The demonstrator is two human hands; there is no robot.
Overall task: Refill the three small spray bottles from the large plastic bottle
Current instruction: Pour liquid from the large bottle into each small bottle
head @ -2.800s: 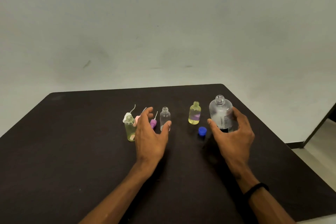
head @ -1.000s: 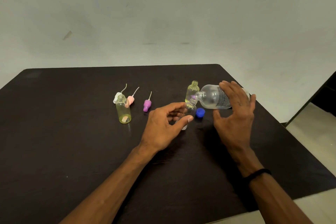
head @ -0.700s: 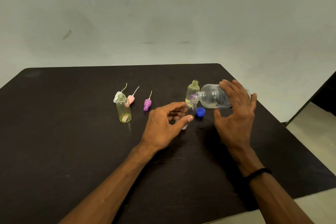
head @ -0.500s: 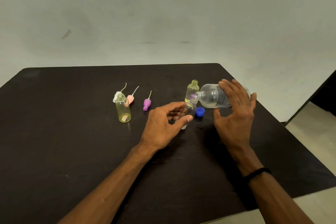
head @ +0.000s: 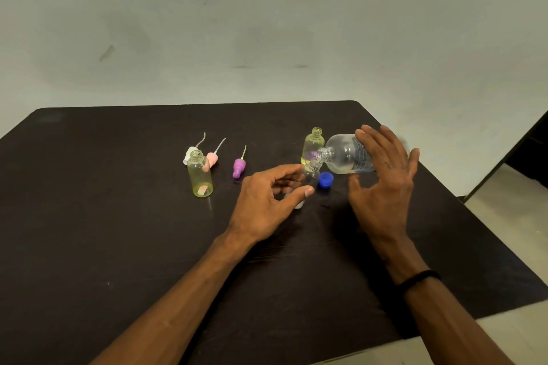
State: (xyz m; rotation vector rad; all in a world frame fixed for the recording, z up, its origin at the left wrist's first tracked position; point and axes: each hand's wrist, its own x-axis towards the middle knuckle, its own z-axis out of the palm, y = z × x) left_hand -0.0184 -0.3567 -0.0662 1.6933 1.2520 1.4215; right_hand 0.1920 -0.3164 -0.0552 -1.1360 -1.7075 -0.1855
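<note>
Head view, one frame.

Table (head: 118, 246): dark, matte, fills the lower two thirds of the frame; pale wall behind it, a strip of light floor at lower right.

Large bottle (head: 345, 154): clear plastic with a printed label, right of centre, tipped on its side with the open neck pointing left. Its mouth sits right at the mouth of the clear small bottle.

Right hand (head: 382, 184): right of centre, fingers curled over the top of the large bottle and thumb below it, holding it tilted. A black band sits on the wrist.

Clear small bottle (head: 310, 176): centre of the frame, uncapped, leaning with its neck toward the upper right. Whether liquid is passing cannot be told.

Left hand (head: 267, 201): centre, thumb and fingers wrapped round the clear small bottle, gripping its body.

Blue cap (head: 325, 179): on the table just right of the clear small bottle, under the large bottle's neck.

Yellow bottle with purple label (head: 312, 145): upright, uncapped, just behind the two meeting mouths.

Yellow bottle at left (head: 200, 175): upright, uncapped, left of centre, well apart from both hands.

Spray heads, lying on the table with thin tubes pointing to the upper right: white one (head: 189, 154) partly behind the left yellow bottle, pink one (head: 213, 158) just beside it, purple one (head: 238, 167) between the left yellow bottle and the left hand.
</note>
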